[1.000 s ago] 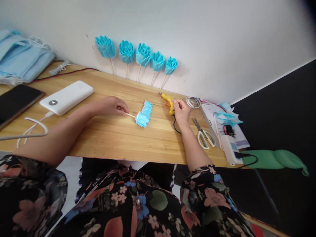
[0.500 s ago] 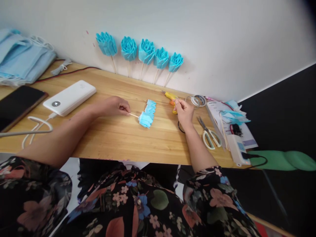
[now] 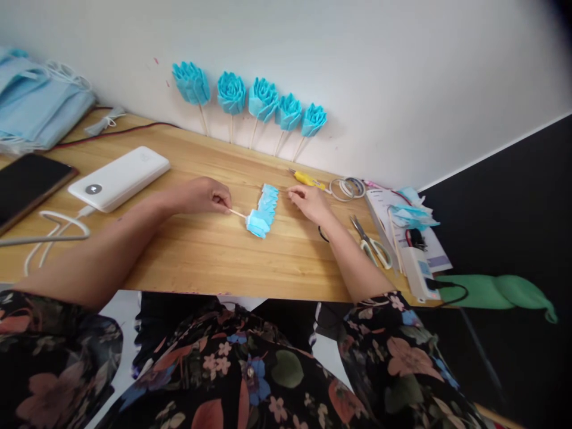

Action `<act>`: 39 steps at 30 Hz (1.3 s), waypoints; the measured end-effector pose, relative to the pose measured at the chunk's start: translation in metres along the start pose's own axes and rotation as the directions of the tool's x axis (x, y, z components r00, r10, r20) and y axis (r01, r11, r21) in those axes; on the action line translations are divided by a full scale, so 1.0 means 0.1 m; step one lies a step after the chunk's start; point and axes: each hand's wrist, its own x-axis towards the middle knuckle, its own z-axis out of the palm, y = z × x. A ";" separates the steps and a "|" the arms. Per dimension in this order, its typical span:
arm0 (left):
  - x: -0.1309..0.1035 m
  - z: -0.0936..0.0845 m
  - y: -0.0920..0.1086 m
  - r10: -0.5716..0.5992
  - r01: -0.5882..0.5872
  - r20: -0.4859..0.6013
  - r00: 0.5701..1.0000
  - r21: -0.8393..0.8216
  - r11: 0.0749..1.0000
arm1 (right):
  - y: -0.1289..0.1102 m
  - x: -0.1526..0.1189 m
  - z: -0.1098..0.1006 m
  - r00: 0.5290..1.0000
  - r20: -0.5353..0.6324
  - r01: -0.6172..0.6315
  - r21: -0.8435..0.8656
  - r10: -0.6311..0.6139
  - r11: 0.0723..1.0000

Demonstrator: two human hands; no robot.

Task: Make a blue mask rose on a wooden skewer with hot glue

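A thin wooden stick (image 3: 238, 213) is pinched in my left hand (image 3: 209, 195). Its far end carries a partly rolled blue pleated strip (image 3: 267, 202), whose loose part stretches away over the wooden table (image 3: 201, 256). Right of the strip, not touching it, is my right hand (image 3: 308, 201), fingers apart and holding nothing that shows. Just behind that hand lies a yellow glue gun (image 3: 308, 180), partly hidden by it. Several blue flowers on sticks, one of them a blue flower (image 3: 231, 93), lean against the wall.
Scissors (image 3: 372, 243), a tape roll (image 3: 353, 187), papers (image 3: 440, 253) and a power strip (image 3: 417, 274) lie at right. At left are a white power bank (image 3: 120, 179) with its cable, a phone (image 3: 31, 185) and a stack of blue masks (image 3: 40, 107).
My right hand has let go of the glue gun and moved left towards the blue strip. My left hand still holds the stick. The whole view has shifted slightly.
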 end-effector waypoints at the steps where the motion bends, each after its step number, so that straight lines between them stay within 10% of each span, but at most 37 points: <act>1: 0.00 0.00 0.00 0.010 -0.010 0.001 1.000 -0.004 1.000 | -0.02 0.03 0.02 1.000 0.001 -0.007 -0.026 0.007 1.000; 17: -0.01 -0.01 0.00 -0.043 0.043 0.013 0.999 0.001 0.999 | -0.15 0.28 0.14 0.996 0.081 0.038 -0.181 -0.024 0.983; 22: -0.03 0.00 -0.03 -0.093 0.093 -0.010 0.996 -0.001 0.996 | 0.03 0.32 -0.29 0.958 0.288 -0.069 0.253 -0.007 0.965; 29: -0.05 -0.02 0.02 -0.146 0.146 0.017 0.989 -0.006 0.989 | 0.00 0.27 -1.04 0.986 0.006 -0.146 0.511 0.166 0.847; 39: -0.04 -0.01 0.01 -0.101 0.101 0.009 0.995 0.002 0.995 | -0.02 0.24 0.05 0.982 -0.009 -0.159 0.501 0.189 0.851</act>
